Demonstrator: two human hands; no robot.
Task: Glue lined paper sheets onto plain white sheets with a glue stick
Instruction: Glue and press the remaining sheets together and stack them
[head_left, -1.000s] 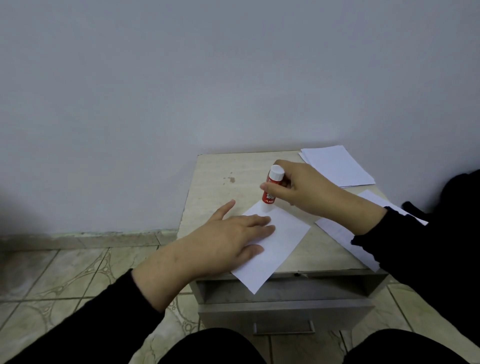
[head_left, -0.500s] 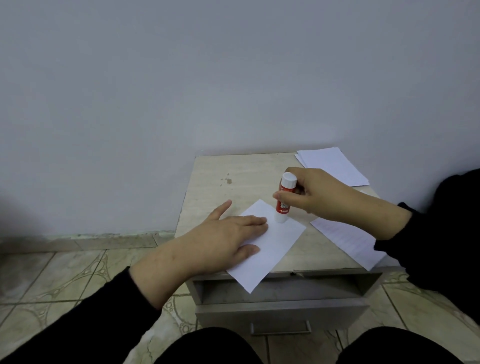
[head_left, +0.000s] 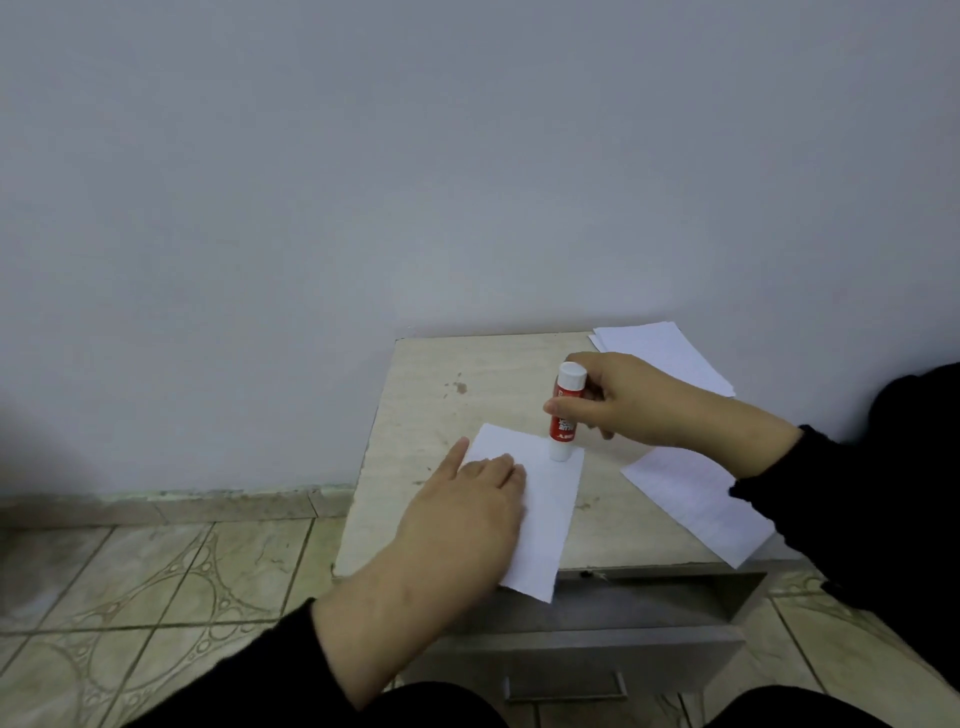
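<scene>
Two hands work over one small desk (head_left: 441, 410) that stands against a pale wall (head_left: 363, 182). Taking the white sheet (head_left: 550, 499) near the desk's front edge as the landmark: the left hand (head_left: 467, 509) lies flat on its left half, fingers straight and pressed down on the paper, thumb reaching toward the sheet's far left corner. This grip is spread open and curls around nothing. The sheet's near corner hangs past the front edge of the desk, above the open drawer (head_left: 597, 644).

At the sheet's far right corner stands the glue stick (head_left: 563, 415), nearly upright, its white lower end touching the paper and its white cap on top, a red label between. The right hand (head_left: 634, 400) comes in from the right of the sheet and clamps the stick around its red middle, thumb in front, fingers curled behind it.

To the right of the sheet, apart from it, lies a lined sheet (head_left: 691, 499), partly under the right forearm and its black sleeve (head_left: 841, 509). Beyond the right hand, at the desk's far right corner, rests a small stack of paper (head_left: 654, 348). Left of the desk, patterned floor tiles (head_left: 156, 582) show below the wall.
</scene>
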